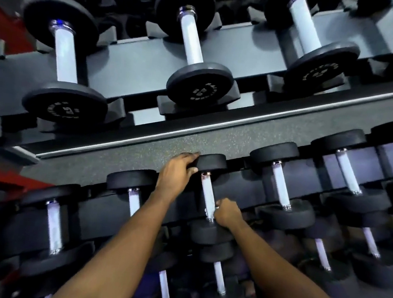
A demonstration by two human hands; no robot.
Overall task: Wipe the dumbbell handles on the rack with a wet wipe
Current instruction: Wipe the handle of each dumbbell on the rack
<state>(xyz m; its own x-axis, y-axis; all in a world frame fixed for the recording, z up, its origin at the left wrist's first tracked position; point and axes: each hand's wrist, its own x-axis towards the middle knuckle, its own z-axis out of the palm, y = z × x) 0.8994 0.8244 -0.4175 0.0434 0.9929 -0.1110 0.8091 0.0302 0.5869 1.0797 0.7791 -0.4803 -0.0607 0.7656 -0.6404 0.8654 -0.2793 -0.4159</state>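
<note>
Two bare arms reach down to one dumbbell (213,165) on the middle shelf of the big dark rack (138,67). The left hand (177,170) holds the far black end of that dumbbell, with its fingers bent over the edge. The right hand (228,214) is curled round the near end of the shiny handle (207,196), just above the near black end. I cannot tell if a wet wipe is inside that hand, because the fingers hide it. More dumbbells sit close on both sides, one to the left (134,202) and one to the right (281,184). Bigger dumbbells with flat round ends (193,42) lie on the top shelf. A speckled gray strip (128,150) shows between the two shelves. The picture is a bit blurry.
</note>
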